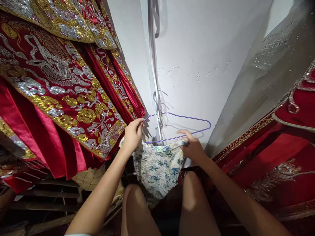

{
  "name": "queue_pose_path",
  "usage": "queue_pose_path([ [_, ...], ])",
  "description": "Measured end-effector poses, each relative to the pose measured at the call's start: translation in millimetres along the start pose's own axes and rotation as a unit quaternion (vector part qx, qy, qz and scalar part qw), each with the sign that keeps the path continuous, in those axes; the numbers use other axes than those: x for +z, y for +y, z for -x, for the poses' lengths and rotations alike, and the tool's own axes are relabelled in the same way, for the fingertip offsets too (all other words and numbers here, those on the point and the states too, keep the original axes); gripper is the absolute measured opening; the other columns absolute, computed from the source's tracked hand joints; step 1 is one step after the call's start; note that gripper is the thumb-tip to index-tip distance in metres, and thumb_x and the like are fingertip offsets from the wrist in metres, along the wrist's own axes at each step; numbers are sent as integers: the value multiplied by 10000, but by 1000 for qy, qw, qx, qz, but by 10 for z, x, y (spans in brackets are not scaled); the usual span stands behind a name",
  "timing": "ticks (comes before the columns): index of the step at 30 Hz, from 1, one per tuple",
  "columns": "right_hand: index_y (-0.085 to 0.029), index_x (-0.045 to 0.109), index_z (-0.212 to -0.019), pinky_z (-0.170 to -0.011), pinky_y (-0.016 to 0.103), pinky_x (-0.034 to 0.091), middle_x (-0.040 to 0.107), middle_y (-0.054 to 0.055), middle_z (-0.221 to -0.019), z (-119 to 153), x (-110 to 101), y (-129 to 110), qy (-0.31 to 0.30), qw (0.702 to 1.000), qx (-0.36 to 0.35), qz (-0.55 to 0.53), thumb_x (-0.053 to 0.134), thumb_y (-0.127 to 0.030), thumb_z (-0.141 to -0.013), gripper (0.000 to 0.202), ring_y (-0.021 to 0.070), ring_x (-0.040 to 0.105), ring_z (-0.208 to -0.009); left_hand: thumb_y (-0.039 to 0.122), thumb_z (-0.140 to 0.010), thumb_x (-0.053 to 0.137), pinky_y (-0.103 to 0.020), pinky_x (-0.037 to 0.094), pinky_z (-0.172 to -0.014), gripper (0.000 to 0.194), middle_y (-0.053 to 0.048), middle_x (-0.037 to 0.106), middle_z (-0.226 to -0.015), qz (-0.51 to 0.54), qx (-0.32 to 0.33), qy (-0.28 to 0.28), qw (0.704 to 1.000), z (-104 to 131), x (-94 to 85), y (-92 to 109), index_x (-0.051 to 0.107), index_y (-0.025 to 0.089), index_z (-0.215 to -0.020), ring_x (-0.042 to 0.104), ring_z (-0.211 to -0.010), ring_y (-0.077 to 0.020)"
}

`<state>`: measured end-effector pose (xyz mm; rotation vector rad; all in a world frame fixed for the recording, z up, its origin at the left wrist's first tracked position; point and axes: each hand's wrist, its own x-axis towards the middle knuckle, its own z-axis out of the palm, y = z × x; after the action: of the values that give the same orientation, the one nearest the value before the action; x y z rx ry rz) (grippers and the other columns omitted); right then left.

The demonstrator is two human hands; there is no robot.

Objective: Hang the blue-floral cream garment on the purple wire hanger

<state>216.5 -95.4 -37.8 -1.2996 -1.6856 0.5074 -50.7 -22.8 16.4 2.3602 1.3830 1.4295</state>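
Note:
A purple wire hanger (188, 117) is in front of me with its hook up by a thin white upright. My left hand (133, 133) is closed around the hanger's left end, close to a strap of a floral top (156, 167). The top, white with blue, green and yellow print and a crinkled texture, hangs below the hanger's lower bar. Its upper right edge is pinched by my right hand (193, 146), whose fingers lie by the bar. The right end of the hanger sticks out past that hand, bare of cloth. My left fingertips are partly hidden.
Red embroidered garments (86, 98) with gold and silver sequins hang at the left. More red beaded cloth (270, 157) and a sheer beaded fabric (265, 75) are at the right. A white wall (197, 49) stands ahead; wooden slats (49, 194) lie lower left.

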Motion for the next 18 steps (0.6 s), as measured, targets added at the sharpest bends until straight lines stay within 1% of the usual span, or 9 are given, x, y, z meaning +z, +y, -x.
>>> queue_pose_path([
  [2,-254,469,-1451,-524,240,354,443,-97,-557,-14,-229,61,56,998,36,-15,542,-148,-674,788,148,420,-512,179,-952,443,-340,496,-859,259,-89,733,-952,-19,10,-6,1000,-5,-12,-53,671,157,-1073,676,-902,-235],
  [4,-261,331,-1562,-541,241,388,501,-88,-620,-87,-455,147,97,994,54,-8,555,-158,-657,938,149,469,-547,175,-950,431,-339,494,-856,255,-95,719,-967,-35,24,-14,999,-2,-35,-75,663,155,-1055,666,-919,-236],
  [6,-232,427,-1529,-562,256,407,513,-68,-628,-206,-652,206,104,992,57,32,556,-163,-644,896,158,491,-574,160,-940,423,-336,492,-862,255,-95,696,-972,-39,33,-32,998,-3,-50,-62,653,160,-1050,654,-936,-233],
  [8,-182,654,-1326,-588,277,432,570,-21,-644,-335,-818,184,62,995,65,47,580,-190,-663,668,184,544,-629,150,-932,415,-338,490,-874,255,-99,661,-992,-41,34,-40,998,-12,-62,-34,645,166,-1043,638,-949,-229],
  [11,-158,781,-935,-613,291,466,697,59,-751,-474,-1046,-12,-105,990,98,-12,685,-300,-720,275,231,632,-727,203,-954,416,-361,469,-932,236,-125,607,-1100,-55,17,5,998,-35,-121,-29,637,171,-1033,600,-1048,-245],
  [12,-158,776,-852,-612,291,471,717,70,-774,-505,-1114,-97,-175,978,107,-36,724,-351,-728,236,236,645,-730,241,-967,424,-366,461,-944,233,-126,605,-1121,-54,-1,24,998,-42,-154,-45,630,174,-1051,593,-1070,-250],
  [14,-159,759,-758,-591,296,480,731,74,-759,-554,-1202,-235,-290,946,122,-83,782,-471,-718,316,234,655,-684,334,-983,442,-359,459,-916,256,-103,637,-1086,-37,-63,35,997,-47,-228,-98,608,183,-1106,610,-1034,-247],
  [16,-169,754,-746,-590,318,512,738,81,-747,-582,-1176,-286,-296,935,132,-146,771,-606,-716,438,242,671,-657,416,-985,445,-334,457,-834,300,-64,670,-974,-13,-128,17,992,-38,-277,-160,607,187,-1092,625,-917,-229],
  [18,-182,761,-803,-631,351,558,753,98,-799,-564,-1008,-238,-206,954,123,-180,665,-701,-789,528,263,705,-705,446,-977,444,-305,436,-762,323,-37,668,-879,9,-149,-13,989,-22,-273,-201,631,182,-987,606,-828,-209],
])
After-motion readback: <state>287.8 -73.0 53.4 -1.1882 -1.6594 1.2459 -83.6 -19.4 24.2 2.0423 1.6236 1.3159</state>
